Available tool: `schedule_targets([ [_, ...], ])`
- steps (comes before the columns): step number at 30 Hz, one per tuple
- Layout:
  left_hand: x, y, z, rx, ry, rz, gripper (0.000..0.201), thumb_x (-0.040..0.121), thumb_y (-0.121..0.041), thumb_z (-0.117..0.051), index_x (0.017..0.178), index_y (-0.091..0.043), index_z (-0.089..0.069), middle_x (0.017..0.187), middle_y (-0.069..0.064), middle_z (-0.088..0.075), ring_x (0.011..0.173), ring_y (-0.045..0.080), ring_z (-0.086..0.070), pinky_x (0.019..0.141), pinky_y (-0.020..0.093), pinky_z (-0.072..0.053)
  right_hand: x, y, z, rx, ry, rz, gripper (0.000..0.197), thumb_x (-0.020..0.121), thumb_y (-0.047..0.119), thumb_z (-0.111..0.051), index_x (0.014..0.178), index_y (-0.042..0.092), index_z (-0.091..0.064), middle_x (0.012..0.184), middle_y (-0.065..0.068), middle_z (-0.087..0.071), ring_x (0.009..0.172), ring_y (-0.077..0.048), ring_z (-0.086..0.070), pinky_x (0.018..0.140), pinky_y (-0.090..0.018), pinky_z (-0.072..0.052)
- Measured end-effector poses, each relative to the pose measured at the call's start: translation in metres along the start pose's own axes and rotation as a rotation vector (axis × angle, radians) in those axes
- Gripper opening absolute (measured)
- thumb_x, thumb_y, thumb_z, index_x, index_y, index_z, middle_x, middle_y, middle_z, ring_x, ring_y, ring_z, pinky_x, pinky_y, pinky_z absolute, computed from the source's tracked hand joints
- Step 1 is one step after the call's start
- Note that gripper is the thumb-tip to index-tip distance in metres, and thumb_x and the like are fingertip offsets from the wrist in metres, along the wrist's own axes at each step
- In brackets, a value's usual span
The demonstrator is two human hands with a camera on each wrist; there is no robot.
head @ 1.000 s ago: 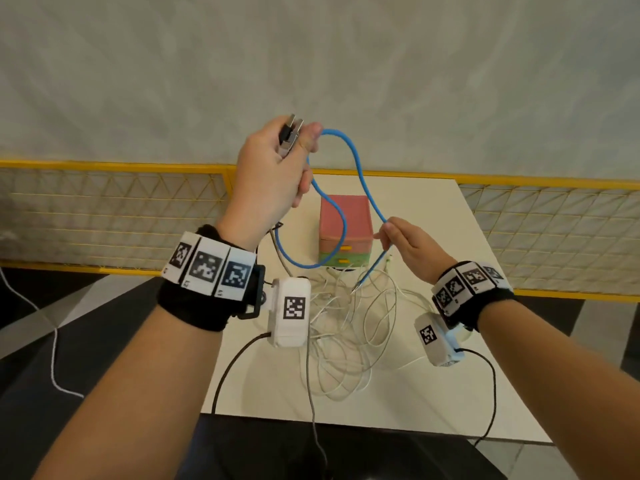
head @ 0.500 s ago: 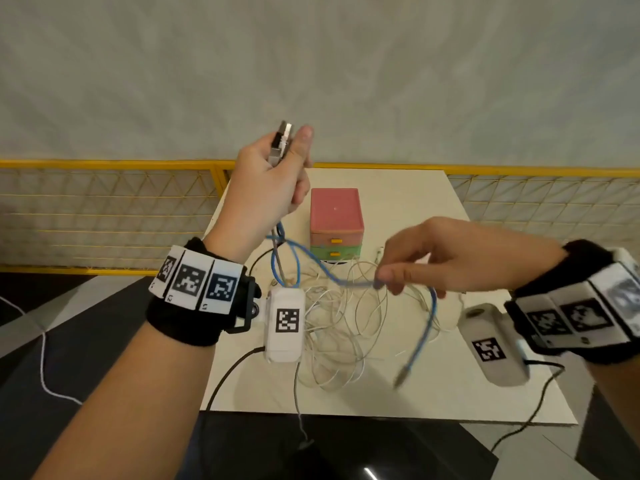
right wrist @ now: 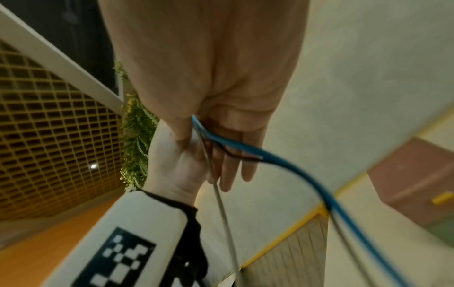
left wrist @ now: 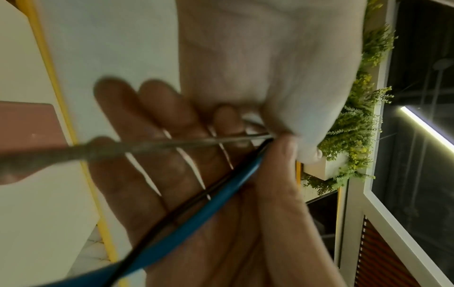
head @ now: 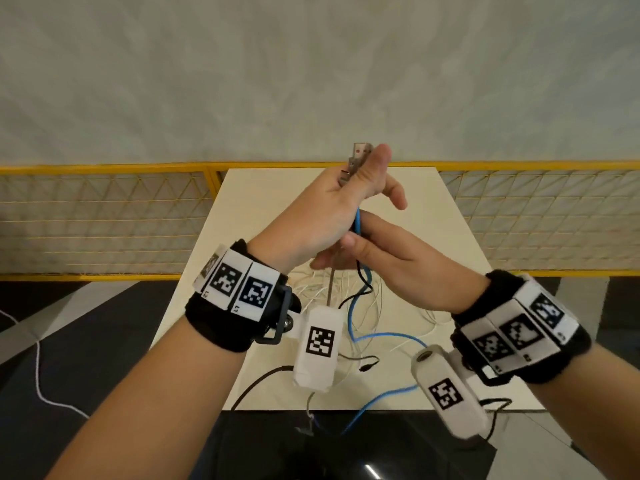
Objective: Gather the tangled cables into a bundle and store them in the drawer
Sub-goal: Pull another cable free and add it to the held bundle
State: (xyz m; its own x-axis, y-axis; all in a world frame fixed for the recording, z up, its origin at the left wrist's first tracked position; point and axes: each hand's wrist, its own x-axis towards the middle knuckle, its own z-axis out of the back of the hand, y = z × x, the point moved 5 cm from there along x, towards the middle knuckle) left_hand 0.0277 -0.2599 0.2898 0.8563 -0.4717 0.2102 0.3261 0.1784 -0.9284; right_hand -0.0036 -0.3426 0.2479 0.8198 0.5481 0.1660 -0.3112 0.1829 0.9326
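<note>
Above the tabletop (head: 242,341), the left hand (head: 322,216) grips the plug ends (head: 358,157) of the cables with its thumb. The right hand (head: 391,261), fingers straight, seems to pinch the blue cable (head: 356,323) just below it. White cables (head: 374,306) lie tangled beneath.

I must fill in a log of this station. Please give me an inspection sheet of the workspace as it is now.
Surface: cream table, partly covered by cables.
Job's things: blue cable and thin black cable hang from the hands; drawer unit, drawers closed.
Clutter: nothing seen.
Grippers: left hand grips the USB plugs; right hand pinches the blue cable below it.
Cables: white cables tangled on the table.
Surroundings: yellow mesh fence, grey wall, green plants.
</note>
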Motion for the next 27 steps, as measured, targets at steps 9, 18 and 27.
schedule_targets([
  [9, 0.007, 0.004, 0.011, -0.295, -0.152, -0.083, 0.047, 0.104, -0.037, -0.033, 0.061, -0.018, -0.033, 0.057, -0.001, -0.028, 0.051, 0.018, -0.035, 0.071, 0.038, -0.056, -0.002, -0.019, -0.004, 0.022, -0.054, -0.033, 0.024, 0.103, 0.019, -0.025, 0.087, 0.013, -0.043, 0.059, 0.011, -0.031, 0.046, -0.01, -0.029, 0.043, -0.036, -0.046],
  [18, 0.01, 0.018, 0.021, -0.382, -0.266, -0.073, 0.047, 0.104, -0.039, -0.035, 0.061, -0.021, -0.032, 0.056, -0.004, -0.022, 0.048, 0.015, -0.025, 0.056, 0.031, -0.039, -0.017, -0.082, -0.011, -0.308, 0.036, -0.216, 0.024, 0.102, 0.027, -0.028, 0.084, 0.018, -0.042, 0.072, -0.004, -0.046, 0.06, -0.017, -0.053, 0.068, -0.04, -0.055],
  [27, 0.012, 0.027, 0.015, -0.247, -0.255, -0.04, 0.048, 0.105, -0.037, -0.035, 0.061, -0.019, -0.03, 0.055, -0.005, -0.026, 0.049, 0.015, -0.029, 0.059, 0.032, -0.042, -0.013, -0.101, -0.032, -0.223, 0.236, -0.359, 0.016, 0.103, 0.027, -0.029, 0.103, 0.017, -0.042, 0.069, -0.005, -0.048, 0.056, -0.021, -0.056, 0.061, -0.036, -0.053],
])
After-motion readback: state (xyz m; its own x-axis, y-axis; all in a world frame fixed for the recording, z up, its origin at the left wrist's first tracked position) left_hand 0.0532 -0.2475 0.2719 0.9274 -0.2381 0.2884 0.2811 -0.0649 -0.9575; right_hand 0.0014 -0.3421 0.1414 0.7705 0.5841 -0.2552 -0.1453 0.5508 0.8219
